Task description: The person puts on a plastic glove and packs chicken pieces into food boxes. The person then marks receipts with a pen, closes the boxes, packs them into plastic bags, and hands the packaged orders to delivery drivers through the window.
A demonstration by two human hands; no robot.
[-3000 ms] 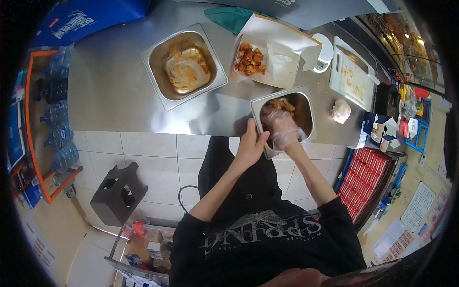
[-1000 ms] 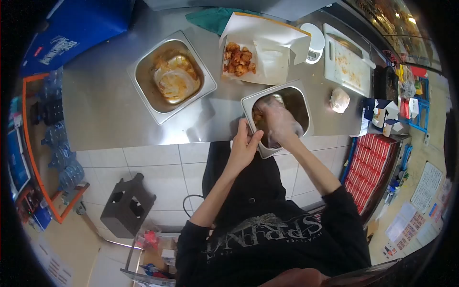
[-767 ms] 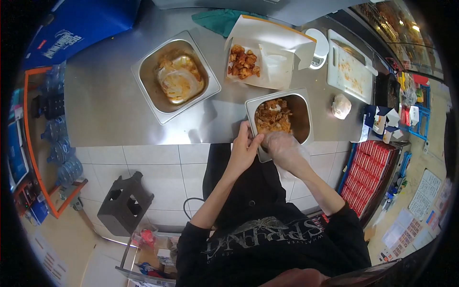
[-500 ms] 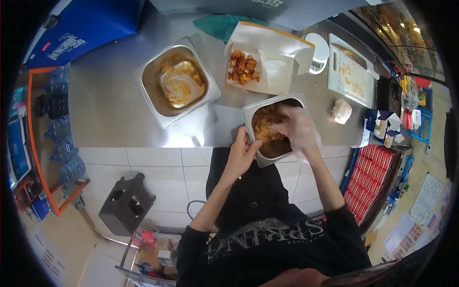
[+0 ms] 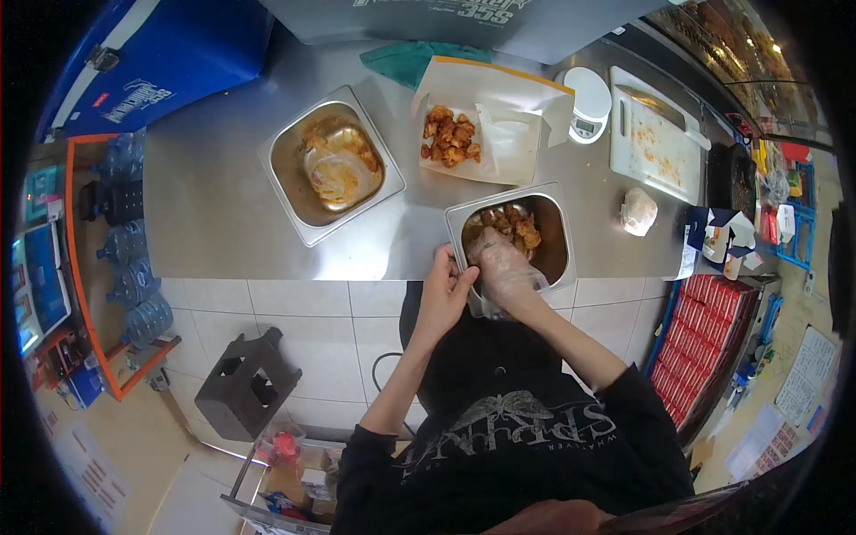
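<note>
My left hand (image 5: 446, 290) grips the left rim of a steel food pan (image 5: 563, 234), thumb and fingers closed on its edge at the table's front. Inside the pan lie browned fried pieces (image 5: 526, 234) that look like chicken. My right hand (image 5: 506, 267), in a clear plastic glove, reaches into the pan's near left side among the pieces; its fingertips are hidden. Behind the pan stands an open cardboard box (image 5: 526, 94) with glazed, reddish-brown pieces (image 5: 450, 138) in its left part. To the left sits a second steel pan (image 5: 283, 183), sauce smeared inside.
A white scale (image 5: 588, 94) and a cutting board (image 5: 682, 165) with a knife (image 5: 651, 101) stand at the back right. A wrapped bundle (image 5: 638, 212) lies nearer. Blue (image 5: 178, 62) and grey (image 5: 437, 27) cases line the back. A dark stool (image 5: 250, 383) stands below left.
My gloved right hand has moved from the pan's right side to its near left side, deeper among the pieces. My left hand stays on the rim. The view has shifted slightly.
</note>
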